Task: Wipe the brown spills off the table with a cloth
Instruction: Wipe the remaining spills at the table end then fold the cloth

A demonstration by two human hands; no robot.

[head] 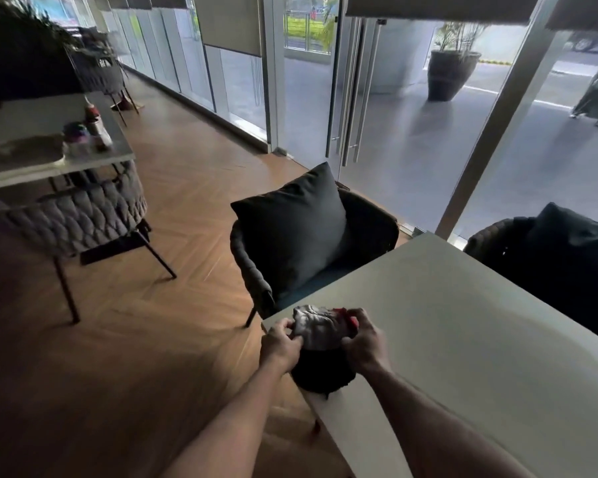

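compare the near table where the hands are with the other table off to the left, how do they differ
The near table shows a bare top apart from the cloth that both hands bunch at its corner; the far table carries bottles and a tray. The near table looks large and close, the far table small and blurred. Both have pale tops and dark woven chairs beside them.

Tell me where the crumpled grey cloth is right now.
In the head view, the crumpled grey cloth is held between the left hand and right hand, above the near-left corner of the white table.
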